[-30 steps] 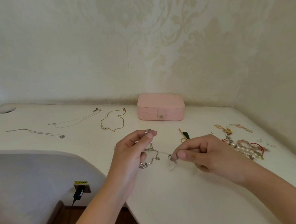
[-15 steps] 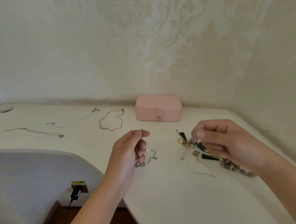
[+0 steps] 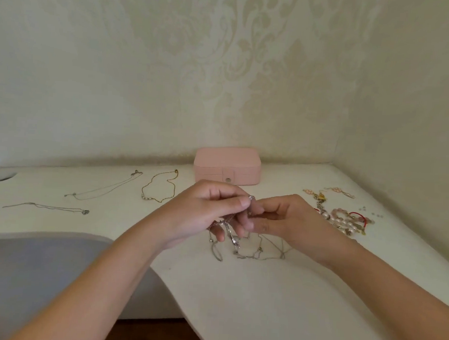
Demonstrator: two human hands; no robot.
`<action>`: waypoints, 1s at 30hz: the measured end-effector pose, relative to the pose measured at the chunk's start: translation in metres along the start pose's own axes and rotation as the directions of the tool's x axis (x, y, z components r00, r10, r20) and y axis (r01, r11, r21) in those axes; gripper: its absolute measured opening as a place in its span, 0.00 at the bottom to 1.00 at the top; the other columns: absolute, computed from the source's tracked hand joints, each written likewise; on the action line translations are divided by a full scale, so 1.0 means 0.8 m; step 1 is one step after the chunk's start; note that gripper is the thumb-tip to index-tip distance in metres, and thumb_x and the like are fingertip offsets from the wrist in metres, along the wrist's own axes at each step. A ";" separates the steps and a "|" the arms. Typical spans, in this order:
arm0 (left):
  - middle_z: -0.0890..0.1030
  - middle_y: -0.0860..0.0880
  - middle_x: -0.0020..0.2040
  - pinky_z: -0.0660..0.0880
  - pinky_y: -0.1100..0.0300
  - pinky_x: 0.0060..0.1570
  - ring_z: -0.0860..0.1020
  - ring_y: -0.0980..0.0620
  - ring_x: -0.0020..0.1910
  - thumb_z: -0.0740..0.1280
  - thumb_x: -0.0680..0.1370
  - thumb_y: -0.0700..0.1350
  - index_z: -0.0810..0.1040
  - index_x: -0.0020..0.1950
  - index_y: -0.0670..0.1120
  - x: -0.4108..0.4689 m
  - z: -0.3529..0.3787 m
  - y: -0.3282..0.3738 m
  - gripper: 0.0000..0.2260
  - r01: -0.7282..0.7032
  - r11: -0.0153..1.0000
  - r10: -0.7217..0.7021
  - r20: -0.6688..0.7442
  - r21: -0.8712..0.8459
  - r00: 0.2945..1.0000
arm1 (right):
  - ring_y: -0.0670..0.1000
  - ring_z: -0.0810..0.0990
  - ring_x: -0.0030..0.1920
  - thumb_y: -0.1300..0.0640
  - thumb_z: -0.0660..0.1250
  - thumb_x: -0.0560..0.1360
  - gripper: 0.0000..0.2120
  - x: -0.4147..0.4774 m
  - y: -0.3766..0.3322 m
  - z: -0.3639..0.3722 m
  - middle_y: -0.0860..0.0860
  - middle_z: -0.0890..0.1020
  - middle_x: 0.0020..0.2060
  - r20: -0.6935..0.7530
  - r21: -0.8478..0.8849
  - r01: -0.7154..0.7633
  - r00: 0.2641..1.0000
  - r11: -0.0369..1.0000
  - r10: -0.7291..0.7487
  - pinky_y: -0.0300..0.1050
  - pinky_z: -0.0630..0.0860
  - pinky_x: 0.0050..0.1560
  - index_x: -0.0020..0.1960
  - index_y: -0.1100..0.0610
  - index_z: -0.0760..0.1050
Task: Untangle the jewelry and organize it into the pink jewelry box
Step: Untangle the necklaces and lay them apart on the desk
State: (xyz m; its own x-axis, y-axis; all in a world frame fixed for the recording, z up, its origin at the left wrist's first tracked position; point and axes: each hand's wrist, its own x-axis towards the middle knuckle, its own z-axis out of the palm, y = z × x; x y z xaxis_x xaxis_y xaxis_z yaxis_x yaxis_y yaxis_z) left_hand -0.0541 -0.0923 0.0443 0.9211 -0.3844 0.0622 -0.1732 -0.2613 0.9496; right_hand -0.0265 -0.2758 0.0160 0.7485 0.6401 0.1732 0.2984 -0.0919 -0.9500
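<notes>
My left hand (image 3: 205, 213) and my right hand (image 3: 286, 221) meet above the middle of the white table, both pinching a tangle of silver chains (image 3: 236, 242). Loose ends of the tangle hang down and trail on the table under my hands. The pink jewelry box (image 3: 227, 164) stands closed against the back wall, just beyond my hands. A gold necklace (image 3: 162, 185) and two thin silver necklaces (image 3: 104, 186) (image 3: 47, 207) lie spread out apart from each other on the left.
A heap of pearl, pink-bead and red-cord jewelry (image 3: 341, 216) lies at the right near the corner wall, with a few small loose beads (image 3: 368, 210) beside it. The table (image 3: 262, 303) has a curved cut-out edge at the front left. A round hole (image 3: 3, 176) is at far left.
My right hand went out to the right and has come back to the left hand, now pinching the silver tangle. The left hand kept hold of the chains.
</notes>
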 end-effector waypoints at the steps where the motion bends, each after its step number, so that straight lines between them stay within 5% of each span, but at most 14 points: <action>1: 0.80 0.51 0.34 0.70 0.66 0.27 0.79 0.54 0.35 0.62 0.79 0.42 0.82 0.49 0.43 0.002 -0.001 0.002 0.09 0.005 1.000 -0.005 -0.007 0.003 1.000 | 0.46 0.82 0.47 0.64 0.68 0.74 0.02 0.000 0.000 -0.001 0.53 0.83 0.40 -0.030 0.034 -0.007 1.000 0.999 0.008 0.35 0.74 0.52 0.44 0.62 0.80; 6: 0.81 0.52 0.37 0.71 0.66 0.28 0.78 0.58 0.35 0.69 0.73 0.44 0.82 0.43 0.47 0.001 -0.010 -0.001 0.03 0.024 0.998 -0.021 -0.054 0.055 0.998 | 0.53 0.81 0.50 0.56 0.68 0.74 0.07 0.000 -0.005 -0.011 0.57 0.83 0.45 -0.132 0.246 0.005 0.991 0.969 0.029 0.42 0.76 0.58 0.44 0.61 0.79; 12: 0.80 0.53 0.41 0.68 0.71 0.27 0.75 0.63 0.30 0.71 0.71 0.32 0.81 0.44 0.47 -0.004 -0.015 -0.004 0.11 0.098 0.993 -0.084 -0.196 0.063 0.977 | 0.49 0.80 0.38 0.54 0.69 0.72 0.09 0.002 -0.017 -0.003 0.51 0.80 0.34 -0.145 0.348 0.018 0.989 0.937 0.035 0.39 0.77 0.47 0.36 0.56 0.80; 15: 0.81 0.51 0.47 0.67 0.71 0.26 0.75 0.64 0.29 0.71 0.72 0.33 0.82 0.48 0.48 -0.008 -0.017 -0.007 0.10 0.143 0.981 -0.110 -0.235 0.132 0.966 | 0.48 0.76 0.31 0.53 0.66 0.70 0.09 0.005 -0.031 0.002 0.50 0.75 0.30 -0.154 0.472 0.059 0.988 0.880 0.016 0.39 0.77 0.41 0.34 0.56 0.79; 18: 0.79 0.54 0.37 0.66 0.71 0.25 0.72 0.64 0.25 0.72 0.74 0.42 0.83 0.48 0.45 -0.020 -0.030 -0.010 0.05 0.193 0.969 -0.154 -0.230 0.154 0.961 | 0.45 0.65 0.25 0.55 0.62 0.73 0.11 0.006 -0.048 -0.002 0.50 0.73 0.30 -0.171 0.517 0.071 0.985 0.853 0.022 0.35 0.68 0.27 0.35 0.57 0.78; 21: 0.79 0.54 0.31 0.68 0.69 0.27 0.74 0.62 0.26 0.72 0.73 0.45 0.84 0.45 0.44 -0.036 -0.050 -0.013 0.05 0.214 0.966 -0.174 -0.242 0.148 0.954 | 0.43 0.63 0.25 0.55 0.62 0.73 0.10 0.009 -0.062 -0.011 0.50 0.73 0.32 -0.195 0.438 0.054 0.980 0.897 0.036 0.33 0.59 0.23 0.36 0.57 0.78; 25: 0.84 0.51 0.39 0.70 0.64 0.31 0.76 0.57 0.31 0.70 0.75 0.44 0.84 0.43 0.46 -0.056 -0.072 -0.007 0.04 0.191 0.971 -0.161 -0.194 0.145 0.968 | 0.43 0.59 0.23 0.56 0.66 0.71 0.07 0.010 -0.096 -0.024 0.49 0.69 0.27 -0.196 0.255 0.001 0.979 0.967 0.051 0.32 0.56 0.21 0.37 0.59 0.75; 30: 0.80 0.50 0.32 0.61 0.68 0.26 0.65 0.56 0.25 0.69 0.75 0.44 0.84 0.45 0.43 -0.080 -0.084 0.011 0.05 0.120 0.991 -0.098 -0.282 0.062 0.954 | 0.46 0.59 0.25 0.54 0.75 0.66 0.13 0.008 -0.144 -0.032 0.48 0.64 0.26 -0.237 -0.297 -0.115 0.970 0.948 0.044 0.34 0.58 0.24 0.35 0.56 0.71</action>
State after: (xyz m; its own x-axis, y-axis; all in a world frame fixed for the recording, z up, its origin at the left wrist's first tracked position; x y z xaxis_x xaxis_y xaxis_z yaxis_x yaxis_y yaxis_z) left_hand -0.0909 -0.0109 0.0694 0.9944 -0.0915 0.0525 -0.0822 -0.3599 0.9294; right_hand -0.0410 -0.2806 0.1331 0.8800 0.4363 0.1879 0.3722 -0.3874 -0.8435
